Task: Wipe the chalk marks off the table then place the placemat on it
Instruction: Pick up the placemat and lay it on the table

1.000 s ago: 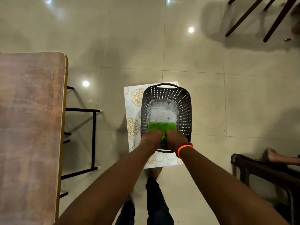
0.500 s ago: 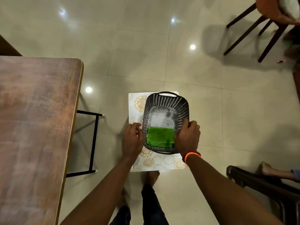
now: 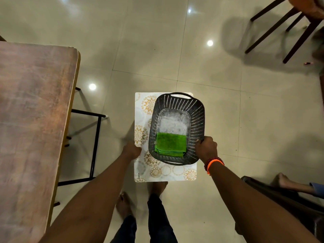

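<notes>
A white placemat (image 3: 142, 109) with gold flower prints is held flat above the floor, with a dark perforated basket (image 3: 197, 113) standing on it. Inside the basket lies a folded green cloth (image 3: 171, 143) beside a clear crinkled plastic sheet (image 3: 173, 122). My left hand (image 3: 131, 149) grips the placemat's left edge. My right hand (image 3: 206, 149) grips the basket's right rim. The brown wooden table (image 3: 35, 106) stands to the left, its top showing pale smears.
The tiled floor lies below. A black metal table frame (image 3: 95, 137) sits between table and placemat. Wooden chair legs (image 3: 280, 30) are at the top right. A dark chair (image 3: 280, 195) and another person's foot (image 3: 289, 184) are at the lower right. My own feet (image 3: 122, 204) are beneath the placemat.
Both hands left the green cloth inside the basket. The left moved out to the placemat's left edge and the right to the basket's right rim; the view has shifted right.
</notes>
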